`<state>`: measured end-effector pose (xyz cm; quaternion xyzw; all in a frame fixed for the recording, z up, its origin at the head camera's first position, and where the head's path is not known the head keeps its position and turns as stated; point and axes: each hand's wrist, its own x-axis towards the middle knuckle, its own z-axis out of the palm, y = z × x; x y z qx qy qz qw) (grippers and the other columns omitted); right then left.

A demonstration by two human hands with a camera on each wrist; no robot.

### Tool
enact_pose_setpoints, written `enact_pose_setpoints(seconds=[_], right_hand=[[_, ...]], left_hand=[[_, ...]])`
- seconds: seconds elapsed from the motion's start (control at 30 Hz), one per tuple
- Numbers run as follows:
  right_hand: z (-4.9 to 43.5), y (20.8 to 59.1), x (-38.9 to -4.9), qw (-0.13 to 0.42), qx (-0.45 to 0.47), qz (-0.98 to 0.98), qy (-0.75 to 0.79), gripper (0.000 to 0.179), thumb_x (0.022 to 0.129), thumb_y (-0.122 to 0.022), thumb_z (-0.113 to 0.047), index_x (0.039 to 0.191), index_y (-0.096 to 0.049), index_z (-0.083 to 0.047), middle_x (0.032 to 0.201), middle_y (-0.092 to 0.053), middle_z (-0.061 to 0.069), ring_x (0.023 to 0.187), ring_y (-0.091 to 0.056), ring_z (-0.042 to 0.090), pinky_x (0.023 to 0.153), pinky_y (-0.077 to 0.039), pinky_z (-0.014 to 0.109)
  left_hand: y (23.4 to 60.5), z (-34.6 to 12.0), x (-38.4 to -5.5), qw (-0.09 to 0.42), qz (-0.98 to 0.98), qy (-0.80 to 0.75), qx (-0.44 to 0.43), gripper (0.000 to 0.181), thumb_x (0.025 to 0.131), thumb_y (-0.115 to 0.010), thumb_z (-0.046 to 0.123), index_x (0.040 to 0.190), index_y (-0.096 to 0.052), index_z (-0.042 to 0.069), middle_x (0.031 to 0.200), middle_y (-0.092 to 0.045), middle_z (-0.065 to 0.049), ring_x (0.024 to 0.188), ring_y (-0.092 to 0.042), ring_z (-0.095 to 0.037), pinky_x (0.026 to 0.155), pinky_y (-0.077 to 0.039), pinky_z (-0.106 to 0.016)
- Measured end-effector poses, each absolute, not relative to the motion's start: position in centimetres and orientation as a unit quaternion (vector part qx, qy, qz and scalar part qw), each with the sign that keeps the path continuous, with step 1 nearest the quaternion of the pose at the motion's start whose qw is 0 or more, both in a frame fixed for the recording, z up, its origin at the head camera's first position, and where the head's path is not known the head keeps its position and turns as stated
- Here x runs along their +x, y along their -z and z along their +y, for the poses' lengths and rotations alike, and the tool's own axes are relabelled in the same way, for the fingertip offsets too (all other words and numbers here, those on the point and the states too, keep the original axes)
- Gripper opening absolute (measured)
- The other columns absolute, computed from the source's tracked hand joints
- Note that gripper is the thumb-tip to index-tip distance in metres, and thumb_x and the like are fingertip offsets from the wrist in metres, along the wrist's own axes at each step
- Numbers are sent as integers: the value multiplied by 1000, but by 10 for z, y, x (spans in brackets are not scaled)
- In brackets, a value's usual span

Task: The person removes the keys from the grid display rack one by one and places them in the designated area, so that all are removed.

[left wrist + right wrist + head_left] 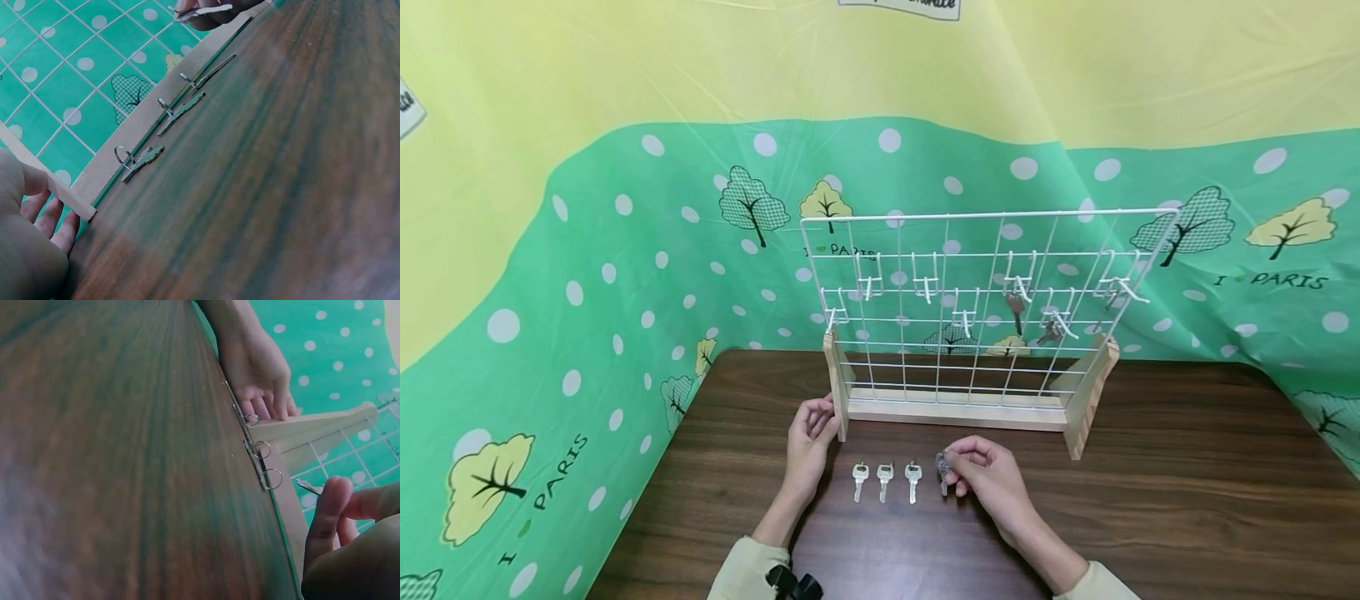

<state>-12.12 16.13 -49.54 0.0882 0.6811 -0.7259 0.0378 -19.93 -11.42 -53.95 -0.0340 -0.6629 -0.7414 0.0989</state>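
Note:
My right hand (988, 475) pinches a key (943, 473) between thumb and fingers, just above the table. Left of it, three silver keys with small rings lie in a row: the left key (861, 482), the middle key (885, 482) and the right key (913, 481). My left hand (808, 442) touches the outer side of the left wooden end of a white wire grid rack (955, 408), with its fingers loosely bent. In the left wrist view, the thumb and fingers (65, 234) meet that wooden end; their exact contact is partly hidden.
White hooks stick out from the grid; one bears a hanging key (1017, 310), and another bears a second key (1049, 333). The right wooden end (1086, 408) stands on the dark wooden table (1210, 475). Behind hangs a green and yellow patterned cloth (625, 250).

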Motion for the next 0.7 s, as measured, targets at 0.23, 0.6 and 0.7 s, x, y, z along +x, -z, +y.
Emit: enact_pose_setpoints(seconds=[0.23,0.6,0.7], right_hand=[[164,503,-122,79,63,688,719,17,100,-71,6,115,-68,14,89,-78,13,73,-74,13,63,-63,23],[163,506,-121,67,53,730,678,13,97,-73,7,109,-72,12,84,-76,13,63,-68,12,53,-59,22],[162,506,-122,35,51,774,631,6,94,-79,5,100,-78,4,78,-73,7,57,-59,9,49,-50,19]], left_hand=[[539,-114,-199,96,-659,745,-36,17,105,-62,-12,118,-52,-18,152,-61,-33,149,-54,-46,115,-51,-22],[541,-114,-200,106,-659,743,-44,20,103,-63,-14,119,-52,-19,150,-60,-36,138,-63,-20,113,-51,-20],[542,-115,-200,108,-659,743,-44,17,103,-63,-14,117,-54,-17,149,-60,-37,136,-64,-15,113,-52,-19]])
